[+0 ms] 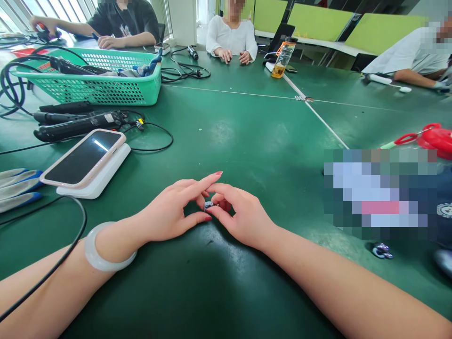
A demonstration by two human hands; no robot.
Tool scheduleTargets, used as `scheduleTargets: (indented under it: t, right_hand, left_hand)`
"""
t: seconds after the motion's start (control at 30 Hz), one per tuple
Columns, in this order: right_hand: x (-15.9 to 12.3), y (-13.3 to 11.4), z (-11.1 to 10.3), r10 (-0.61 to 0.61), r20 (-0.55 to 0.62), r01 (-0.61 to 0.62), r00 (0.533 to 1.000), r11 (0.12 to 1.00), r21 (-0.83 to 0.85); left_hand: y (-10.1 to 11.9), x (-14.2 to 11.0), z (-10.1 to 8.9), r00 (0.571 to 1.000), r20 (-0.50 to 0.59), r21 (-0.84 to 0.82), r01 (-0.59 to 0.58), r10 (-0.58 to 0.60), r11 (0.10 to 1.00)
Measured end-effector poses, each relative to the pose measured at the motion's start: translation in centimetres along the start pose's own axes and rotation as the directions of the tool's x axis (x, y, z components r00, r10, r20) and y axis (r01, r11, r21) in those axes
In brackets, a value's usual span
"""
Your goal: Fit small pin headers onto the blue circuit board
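Observation:
Close above the green table (226,136), my two hands meet at the fingertips around a small dark cylindrical piece with pale markings (208,205). My left hand (176,207) has its thumb and fingers closed toward the piece from the left, the index finger stretched over the top. From the right, my right hand (242,212) pinches the same piece between thumb and curled fingers. The piece is partly hidden by the fingers, and its exact kind is too small to tell. On my left wrist sits a pale bangle (108,247).
A phone (83,157) rests on a white block (102,181) at left, near gloves (17,188), black-handled tools (81,125) and a green basket (106,94). A cable crosses my left forearm. Shiny parts (381,250) lie right. A bottle (282,59) and several people are beyond.

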State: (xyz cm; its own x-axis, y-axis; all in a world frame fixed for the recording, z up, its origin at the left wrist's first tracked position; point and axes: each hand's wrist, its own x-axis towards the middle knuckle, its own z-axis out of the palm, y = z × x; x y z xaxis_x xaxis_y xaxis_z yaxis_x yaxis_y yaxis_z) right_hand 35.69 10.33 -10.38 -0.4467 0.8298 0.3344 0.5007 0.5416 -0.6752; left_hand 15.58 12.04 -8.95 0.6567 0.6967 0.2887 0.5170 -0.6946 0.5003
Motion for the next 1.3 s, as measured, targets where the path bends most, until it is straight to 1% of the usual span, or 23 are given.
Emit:
scheduleTargets:
  t: [0.17,0.23,0.3,0.37,0.4,0.5,0.6,0.93,1.03,1.13,1.23,1.3]
  right_hand:
    - [0.2,0.7,-0.3,-0.039,-0.044,0.038,0.998,0.999,-0.019]
    - [0.4,1.1,-0.7,0.022,-0.094,-0.029,0.995,0.996,-0.079]
    - [0.5,1.4,-1.1,0.121,-0.139,-0.143,0.983,0.977,-0.161]
    - [0.5,1.5,-1.4,0.189,-0.134,-0.216,0.973,0.95,-0.227]
    - [0.5,1.4,-1.4,0.2,-0.115,-0.224,0.973,0.942,-0.249]
    - [0.3,1.2,-1.3,0.184,-0.054,-0.192,0.981,0.934,-0.302]
    - [0.2,1.1,-1.0,0.164,-0.01,-0.158,0.986,0.93,-0.332]
    - [0.3,1.0,-0.2,0.103,0.083,-0.065,0.991,0.925,-0.375]
    - [0.3,1.1,-0.4,0.11,0.063,-0.082,0.992,0.937,-0.339]
    - [0.3,1.0,-0.4,0.085,-0.005,-0.084,0.996,0.973,-0.213]
    - [0.2,0.6,-0.3,0.01,-0.085,-0.015,0.996,0.998,-0.055]
    - [0.1,0.3,-0.2,-0.031,-0.121,0.033,0.992,0.999,0.017]
  left_hand:
    - [0.1,0.1,0.0,0.999,-0.009,-0.011,0.046,-0.046,0.999]
    - [0.0,0.2,0.0,0.996,-0.018,-0.022,0.088,-0.088,0.996]
    - [-0.2,0.3,0.0,0.99,-0.031,-0.036,0.137,-0.138,0.99]
    - [-0.4,0.3,-0.1,0.981,-0.037,-0.033,0.188,-0.189,0.982]
    - [-0.4,0.4,-0.2,0.977,-0.033,-0.023,0.209,-0.21,0.978]
    - [-0.5,0.5,-0.3,0.972,-0.011,0.013,0.236,-0.236,0.972]
    - [-0.6,0.6,-0.3,0.973,-0.014,0.025,0.232,-0.232,0.972]
    - [-0.9,0.7,-0.1,0.967,-0.006,0.057,0.254,-0.254,0.965]
    - [-0.9,0.8,-0.1,0.965,-0.002,0.047,0.262,-0.262,0.964]
    - [-0.9,0.8,0.0,0.961,-0.002,0.008,0.275,-0.275,0.961]
    - [-0.7,0.8,0.0,0.952,0.011,-0.059,0.305,-0.305,0.951]
    - [-0.5,0.8,0.1,0.948,0.035,-0.122,0.318,-0.316,0.94]
